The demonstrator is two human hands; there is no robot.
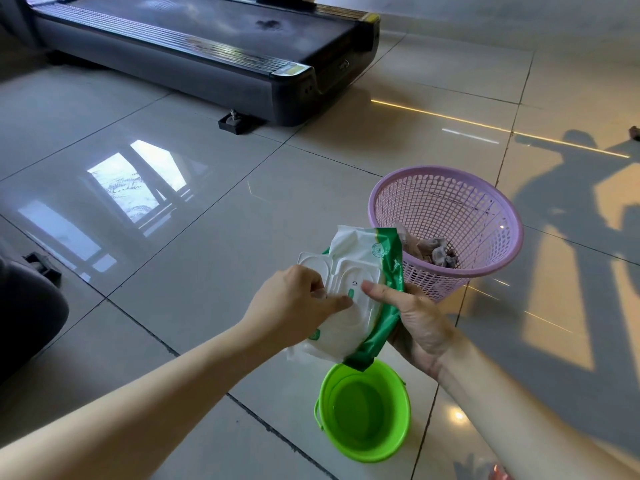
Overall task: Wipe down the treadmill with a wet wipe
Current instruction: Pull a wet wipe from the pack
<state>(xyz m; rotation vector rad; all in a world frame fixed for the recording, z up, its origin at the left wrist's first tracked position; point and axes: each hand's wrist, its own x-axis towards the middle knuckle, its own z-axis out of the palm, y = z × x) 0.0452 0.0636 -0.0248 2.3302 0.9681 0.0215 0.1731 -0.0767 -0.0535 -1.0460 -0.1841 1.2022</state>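
The task looks barely begun: no wipe is out in the open, and the long dark treadmill [207, 46] stands far left on the floor, well apart from both hands. A dark blotch [266, 24] shows on its belt, so I judge the wiping itself is all left to do. The step in hand seems to be getting at a wipe.

The soft white-and-green plastic pack of wet wipes [346, 244] is held up in the near middle, above the floor. Its film is crinkled and slack, with a green band down its right edge. On its face sits a stiff white moulded flip lid [346, 275], rounded at the corners; whether the flap is already lifted I cannot tell for sure. The left hand [298, 303] has its fingers curled in and pinching at the lid's left edge. The right hand [412, 320] wraps the pack's green side from beneath, thumb pressed flat on the lid.

Just right of the pack stands a lilac plastic lattice basket [519, 237], round and tapering, with crumpled greyish scraps [436, 254] at its bottom. Near, below the pack, is a small round bright-green plastic bucket [360, 410], smooth and glossy. The pale floor tiles [173, 237] are polished enough to mirror a window.
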